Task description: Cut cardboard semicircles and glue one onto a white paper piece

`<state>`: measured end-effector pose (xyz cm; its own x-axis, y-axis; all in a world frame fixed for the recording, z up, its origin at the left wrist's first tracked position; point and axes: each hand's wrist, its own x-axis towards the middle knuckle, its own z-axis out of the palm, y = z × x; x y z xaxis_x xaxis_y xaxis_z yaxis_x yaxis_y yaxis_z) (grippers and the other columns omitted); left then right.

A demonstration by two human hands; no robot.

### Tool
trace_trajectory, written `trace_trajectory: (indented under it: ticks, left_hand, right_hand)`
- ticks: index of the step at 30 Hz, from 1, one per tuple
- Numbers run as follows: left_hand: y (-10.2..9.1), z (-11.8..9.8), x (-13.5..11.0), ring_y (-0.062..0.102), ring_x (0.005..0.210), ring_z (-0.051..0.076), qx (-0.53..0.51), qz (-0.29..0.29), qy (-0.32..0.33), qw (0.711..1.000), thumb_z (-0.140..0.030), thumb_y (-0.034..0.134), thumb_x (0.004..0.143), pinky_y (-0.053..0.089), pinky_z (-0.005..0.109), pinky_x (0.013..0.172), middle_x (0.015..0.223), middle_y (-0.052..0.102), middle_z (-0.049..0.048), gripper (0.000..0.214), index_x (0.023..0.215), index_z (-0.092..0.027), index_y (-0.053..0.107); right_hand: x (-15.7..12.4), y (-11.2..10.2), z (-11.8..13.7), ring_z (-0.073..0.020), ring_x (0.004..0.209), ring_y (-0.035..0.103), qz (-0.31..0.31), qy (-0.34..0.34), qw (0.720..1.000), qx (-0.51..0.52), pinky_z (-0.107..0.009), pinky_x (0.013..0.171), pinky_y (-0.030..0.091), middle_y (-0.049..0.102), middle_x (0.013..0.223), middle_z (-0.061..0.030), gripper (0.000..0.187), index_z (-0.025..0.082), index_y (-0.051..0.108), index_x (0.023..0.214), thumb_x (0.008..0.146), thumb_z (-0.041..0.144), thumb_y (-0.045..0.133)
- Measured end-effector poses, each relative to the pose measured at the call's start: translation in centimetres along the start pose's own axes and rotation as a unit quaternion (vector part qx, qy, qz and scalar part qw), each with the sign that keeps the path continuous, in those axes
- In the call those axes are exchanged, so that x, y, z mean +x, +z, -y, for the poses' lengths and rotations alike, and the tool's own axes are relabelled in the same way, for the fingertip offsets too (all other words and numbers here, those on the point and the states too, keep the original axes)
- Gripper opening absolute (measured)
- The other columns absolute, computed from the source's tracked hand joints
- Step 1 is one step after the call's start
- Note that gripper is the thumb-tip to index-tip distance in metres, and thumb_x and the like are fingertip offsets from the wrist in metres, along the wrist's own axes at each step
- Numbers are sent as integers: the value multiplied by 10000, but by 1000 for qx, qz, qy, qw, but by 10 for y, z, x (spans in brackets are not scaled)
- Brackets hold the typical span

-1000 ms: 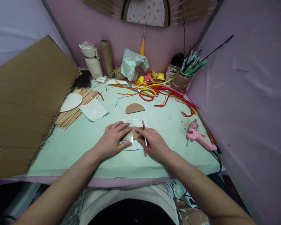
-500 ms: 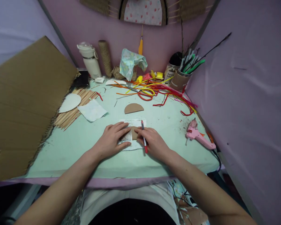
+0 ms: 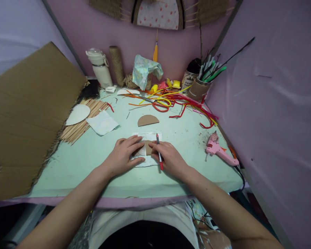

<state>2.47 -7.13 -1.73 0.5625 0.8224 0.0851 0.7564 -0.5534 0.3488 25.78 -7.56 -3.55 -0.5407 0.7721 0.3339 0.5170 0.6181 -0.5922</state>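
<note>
My left hand (image 3: 126,149) lies with fingers stretched out over a folded flap of patterned paper or cloth (image 3: 139,153). Under the flap's edge shows a small brown cardboard piece (image 3: 148,148), resting on a white sheet (image 3: 150,162). With fingertips on the cardboard's right part, my right hand (image 3: 169,155) also holds a red-and-white pen (image 3: 159,154) slanting between its fingers. Just beyond both hands sits a half-round cardboard piece (image 3: 148,120). Most of the cardboard piece's left side is hidden by the flap and my left hand.
At left leans a large cardboard sheet (image 3: 28,114), near wooden sticks (image 3: 72,133) and a cloth piece (image 3: 103,122). Scissors (image 3: 160,104) lie among coloured pipe cleaners (image 3: 181,98) at the back. A pink glue gun (image 3: 220,148) rests at right, its cord over the edge.
The view has shifted very slightly. Both hands, the pen and the pieces stay essentially in place.
</note>
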Motion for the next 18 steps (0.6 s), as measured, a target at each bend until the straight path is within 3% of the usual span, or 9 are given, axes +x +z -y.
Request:
trace_trajectory:
  ticks: [18]
  left_hand:
    - [-1, -1, 0, 402, 1387, 311, -5, 7, 0, 1000, -510, 543, 901, 293, 508, 1069, 1504, 464, 111, 542, 1387, -273, 509]
  right_hand:
    - [0, -1, 1, -251, 1082, 616, 4, 1, 1000, 8, -434, 898, 476, 688, 1063, -97, 79, 209, 570, 926, 923, 138, 534]
